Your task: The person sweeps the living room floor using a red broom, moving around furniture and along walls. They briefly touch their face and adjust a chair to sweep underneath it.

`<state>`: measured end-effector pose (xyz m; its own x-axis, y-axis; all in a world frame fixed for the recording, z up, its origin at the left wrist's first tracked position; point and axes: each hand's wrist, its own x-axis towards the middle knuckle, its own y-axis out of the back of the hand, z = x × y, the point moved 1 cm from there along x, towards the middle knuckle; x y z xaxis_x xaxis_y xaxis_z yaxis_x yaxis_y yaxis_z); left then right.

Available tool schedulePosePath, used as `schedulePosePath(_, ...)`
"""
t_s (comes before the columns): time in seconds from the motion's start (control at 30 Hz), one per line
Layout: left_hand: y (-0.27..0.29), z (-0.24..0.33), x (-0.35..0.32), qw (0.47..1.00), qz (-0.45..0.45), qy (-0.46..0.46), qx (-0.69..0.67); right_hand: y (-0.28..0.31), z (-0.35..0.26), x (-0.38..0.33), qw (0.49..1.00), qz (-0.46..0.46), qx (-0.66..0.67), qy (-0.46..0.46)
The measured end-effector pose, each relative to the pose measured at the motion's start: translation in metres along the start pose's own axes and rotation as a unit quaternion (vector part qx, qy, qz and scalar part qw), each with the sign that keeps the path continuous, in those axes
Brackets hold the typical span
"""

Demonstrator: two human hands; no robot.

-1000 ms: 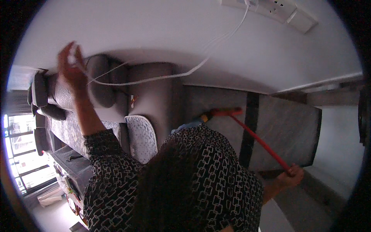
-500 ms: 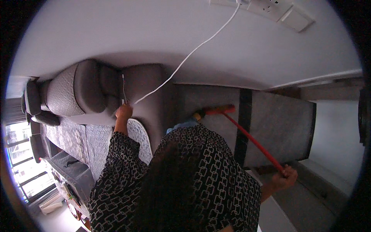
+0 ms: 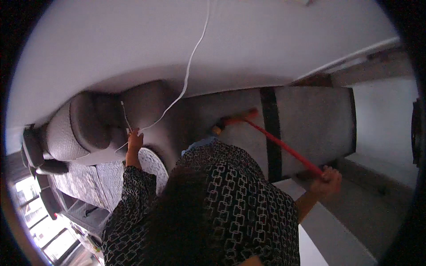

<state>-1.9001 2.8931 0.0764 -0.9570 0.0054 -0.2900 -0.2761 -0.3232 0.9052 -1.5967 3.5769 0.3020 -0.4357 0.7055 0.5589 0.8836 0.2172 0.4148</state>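
My left hand (image 3: 134,141) is closed on a thin white cable (image 3: 191,62) and rests against the grey sofa (image 3: 84,128). From there the cable runs up the white wall and out of the top of the picture. My right hand (image 3: 327,179) grips the end of a red broom handle (image 3: 279,144). The broom's head (image 3: 235,119) lies on the grey floor beside the sofa. My patterned black-and-white clothing fills the lower middle and hides what is below it.
A patterned round cushion (image 3: 153,164) lies on the sofa seat next to my left arm. A dark stripe (image 3: 270,133) crosses the grey floor. A white ledge (image 3: 328,230) is at lower right. Bright windows (image 3: 26,208) show at lower left.
My left hand came down from high up with the cable to the sofa's back. The cable now hangs straighter from the wall. My right hand stays on the broom handle.
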Motion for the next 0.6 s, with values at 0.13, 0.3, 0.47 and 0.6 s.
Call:
schedulePosePath(0.13, -0.010, 0.051, -0.006, 0.995, -0.088, 0.033, 0.021, -0.017, -0.042, 0.004, 0.994, 0.003, 0.104, -0.019)
schedulePosePath(0.3, 0.020, 0.082, -0.003, 0.922, -0.317, 0.068, 0.213, -0.031, -0.057, -0.003, 0.928, -0.062, 0.347, -0.118)
schedulePosePath(0.47, -0.034, 0.203, -0.018, 0.872, -0.473, -0.079, -0.103, -0.032, -0.067, 0.006, 0.921, 0.027, 0.373, -0.112)
schedulePosePath(0.6, -0.083, 0.364, -0.080, 0.732, -0.575, 0.103, -0.352, -0.040, -0.089, 0.015, 0.877, 0.021, 0.457, -0.143)
